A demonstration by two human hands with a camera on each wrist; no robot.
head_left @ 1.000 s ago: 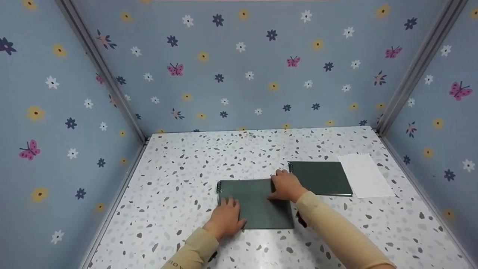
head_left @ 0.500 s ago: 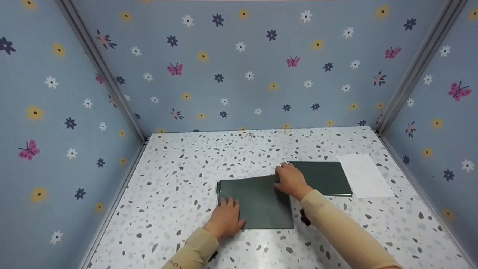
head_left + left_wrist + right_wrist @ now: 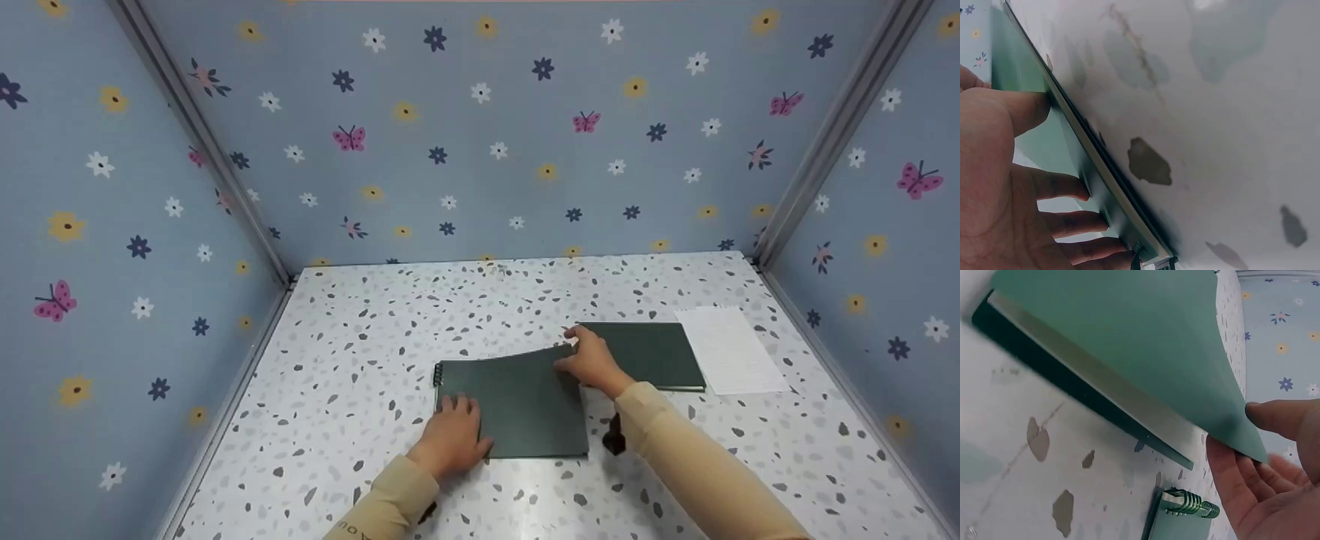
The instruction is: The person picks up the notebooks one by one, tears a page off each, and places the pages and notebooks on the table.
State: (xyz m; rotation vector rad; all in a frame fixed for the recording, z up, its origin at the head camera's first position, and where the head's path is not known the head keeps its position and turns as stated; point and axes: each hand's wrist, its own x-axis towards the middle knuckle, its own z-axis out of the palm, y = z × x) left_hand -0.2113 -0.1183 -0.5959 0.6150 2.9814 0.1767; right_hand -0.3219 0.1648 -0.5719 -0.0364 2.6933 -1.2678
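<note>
A dark green spiral notebook (image 3: 525, 412) lies on the speckled table, its coil at the left end. My left hand (image 3: 452, 436) rests on the left part of its cover with fingers spread; in the left wrist view the fingertips (image 3: 1095, 222) touch the green cover. The far right corner of the cover is raised, and my right hand (image 3: 596, 364) pinches it. In the right wrist view the thumb (image 3: 1275, 413) is on top and the fingers are beneath the bent green cover (image 3: 1145, 337). White pages (image 3: 1072, 360) show under the lifted cover.
A second dark green spiral notebook (image 3: 652, 356) lies just beyond my right hand, its coil (image 3: 1190, 500) showing in the right wrist view. To its right is a loose white lined sheet (image 3: 731, 351) with a torn edge. Flower-patterned walls (image 3: 480, 135) enclose the table.
My right hand has moved slightly right and away from me, raising the far right corner of the notebook's cover. The left hand has stayed in place.
</note>
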